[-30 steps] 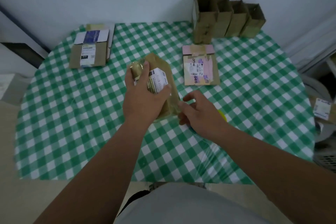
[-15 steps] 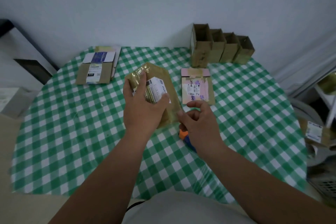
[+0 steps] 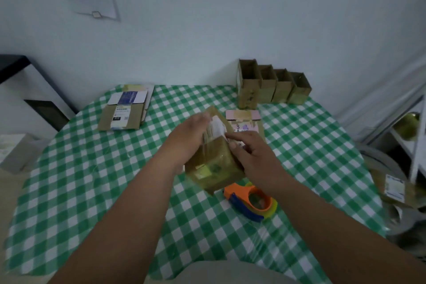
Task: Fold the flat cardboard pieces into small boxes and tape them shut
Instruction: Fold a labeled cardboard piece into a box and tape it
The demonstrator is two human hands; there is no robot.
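Observation:
Above the middle of the table I hold a small brown cardboard box with a white label and glossy tape on it. My left hand grips its left side. My right hand holds its right side, the index finger stretched along the top edge by the label. An orange and blue tape dispenser lies on the tablecloth just below the box. A flat pink-flapped cardboard piece lies behind the box, partly hidden by my hands. Flat cardboard pieces are stacked at the far left.
A row of several upright open cardboard boxes stands at the far right against the wall. The green checked tablecloth covers the table. A cardboard piece with a label and a shelf lie off the right edge. A paper sign hangs on the wall.
The box has been lifted and tilted toward me. My right hand left the tape dispenser and took hold of the box's right side. The camera view tilted up.

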